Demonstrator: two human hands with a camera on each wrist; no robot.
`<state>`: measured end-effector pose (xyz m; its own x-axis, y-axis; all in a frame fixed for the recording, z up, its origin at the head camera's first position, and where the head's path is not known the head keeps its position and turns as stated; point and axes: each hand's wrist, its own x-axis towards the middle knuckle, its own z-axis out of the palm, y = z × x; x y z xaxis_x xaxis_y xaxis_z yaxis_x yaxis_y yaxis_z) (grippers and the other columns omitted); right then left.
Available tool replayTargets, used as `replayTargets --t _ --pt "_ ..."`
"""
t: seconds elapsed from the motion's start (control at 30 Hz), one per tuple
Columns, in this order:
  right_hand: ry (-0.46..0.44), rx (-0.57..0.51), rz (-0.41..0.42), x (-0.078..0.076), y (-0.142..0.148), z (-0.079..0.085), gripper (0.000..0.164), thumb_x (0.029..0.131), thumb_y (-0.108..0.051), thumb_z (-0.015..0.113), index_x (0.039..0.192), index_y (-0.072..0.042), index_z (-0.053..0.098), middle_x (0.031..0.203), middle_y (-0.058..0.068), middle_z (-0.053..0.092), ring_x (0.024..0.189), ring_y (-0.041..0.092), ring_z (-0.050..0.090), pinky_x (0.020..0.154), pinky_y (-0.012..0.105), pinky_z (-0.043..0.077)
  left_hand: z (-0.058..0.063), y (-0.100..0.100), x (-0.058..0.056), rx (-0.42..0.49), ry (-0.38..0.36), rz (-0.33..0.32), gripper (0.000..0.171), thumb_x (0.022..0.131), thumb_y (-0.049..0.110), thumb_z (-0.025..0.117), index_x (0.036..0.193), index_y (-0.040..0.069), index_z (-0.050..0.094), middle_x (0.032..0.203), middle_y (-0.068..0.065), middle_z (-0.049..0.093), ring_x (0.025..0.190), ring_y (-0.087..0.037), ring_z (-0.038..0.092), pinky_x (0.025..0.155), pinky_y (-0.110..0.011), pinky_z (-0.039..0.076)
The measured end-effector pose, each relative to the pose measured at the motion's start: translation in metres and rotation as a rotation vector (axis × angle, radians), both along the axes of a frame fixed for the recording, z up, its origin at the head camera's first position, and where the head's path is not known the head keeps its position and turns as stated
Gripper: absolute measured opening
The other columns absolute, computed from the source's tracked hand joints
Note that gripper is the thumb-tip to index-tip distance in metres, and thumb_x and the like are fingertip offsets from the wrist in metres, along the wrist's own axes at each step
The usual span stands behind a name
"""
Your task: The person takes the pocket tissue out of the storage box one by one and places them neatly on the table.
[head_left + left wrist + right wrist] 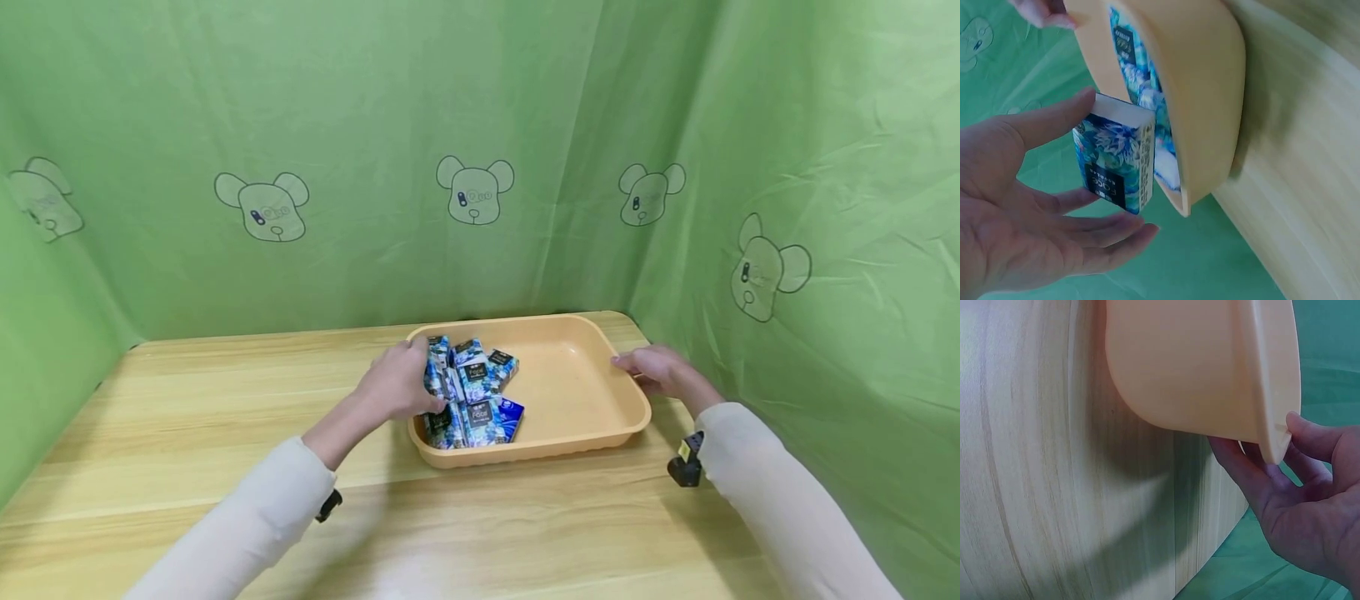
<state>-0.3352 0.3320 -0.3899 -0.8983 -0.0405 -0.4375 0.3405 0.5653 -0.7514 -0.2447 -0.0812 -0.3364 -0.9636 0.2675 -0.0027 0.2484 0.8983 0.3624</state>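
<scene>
My left hand (pixel 399 379) is at the left end of a shallow orange plastic tray (pixel 577 392). In the left wrist view it pinches a small tissue pack (pixel 1113 147) between thumb and fingers, just over the rim. The pack has a blue floral print and a black "Face" label. More packs like it, such as this tissue pack (pixel 480 422), lie bunched in the tray's left half. At the opposite end my right hand (pixel 663 372) grips the tray rim, thumb on top and fingers underneath, as the right wrist view shows.
The tray sits toward the back of a light wooden table (pixel 225 417). Green curtains (pixel 360 100) printed with bear heads hang behind and along both sides. A small black camera (pixel 686 462) is worn below the right sleeve.
</scene>
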Motion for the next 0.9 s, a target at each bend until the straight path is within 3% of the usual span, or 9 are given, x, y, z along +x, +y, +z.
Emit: replayTargets --t 0.17,0.3,0.47,0.6,0.77,0.9 --pt "0.005 0.004 0.001 0.000 0.000 0.000 0.060 0.103 -0.026 0.057 0.146 0.013 0.042 0.125 0.018 0.065 0.091 0.012 0.069 0.086 0.032 0.061 0.007 -0.014 -0.006 0.046 -0.050 0.035 0.103 0.079 0.031 0.088 0.156 -0.003 0.027 0.141 -0.029 0.055 0.124 -0.044 0.059 0.104 -0.054 0.051" --pt "0.010 0.000 -0.003 0.000 0.000 0.000 0.059 0.102 -0.026 0.057 0.144 0.013 0.043 0.124 0.017 0.065 0.091 0.012 0.069 0.087 0.032 0.060 0.007 -0.028 -0.013 0.067 -0.045 0.039 0.091 0.077 0.028 0.089 0.147 -0.003 0.038 0.122 -0.024 0.066 0.105 -0.038 0.066 0.093 -0.050 0.057" --pt "0.003 0.002 -0.006 0.000 0.000 0.000 0.059 0.103 -0.026 0.057 0.145 0.013 0.042 0.125 0.019 0.064 0.091 0.012 0.069 0.086 0.032 0.061 -0.001 -0.045 -0.022 0.091 -0.043 0.058 0.084 0.073 0.024 0.090 0.139 -0.003 0.045 0.112 -0.021 0.066 0.096 -0.034 0.065 0.087 -0.047 0.059" --pt "-0.002 0.005 -0.004 0.000 0.000 0.000 0.060 0.103 -0.026 0.056 0.146 0.013 0.041 0.129 0.022 0.062 0.091 0.012 0.069 0.086 0.032 0.061 -0.008 -0.057 -0.027 0.118 -0.064 0.091 0.089 0.073 0.020 0.091 0.143 -0.006 0.042 0.113 -0.024 0.065 0.095 -0.034 0.065 0.084 -0.045 0.060" --pt "-0.004 0.006 -0.001 0.000 0.000 0.000 0.060 0.103 -0.025 0.056 0.147 0.013 0.041 0.127 0.020 0.064 0.091 0.012 0.069 0.085 0.031 0.061 -0.015 -0.070 -0.030 0.119 -0.096 0.131 0.098 0.074 0.013 0.088 0.148 -0.010 0.030 0.118 -0.029 0.062 0.102 -0.039 0.064 0.089 -0.048 0.059" --pt "-0.006 0.003 -0.003 -0.001 0.000 -0.001 0.060 0.103 -0.025 0.056 0.146 0.013 0.041 0.125 0.018 0.064 0.091 0.012 0.069 0.085 0.031 0.061 -0.022 -0.078 -0.030 0.126 -0.128 0.156 0.091 0.073 0.007 0.087 0.143 -0.011 0.031 0.110 -0.027 0.062 0.095 -0.037 0.064 0.084 -0.044 0.060"
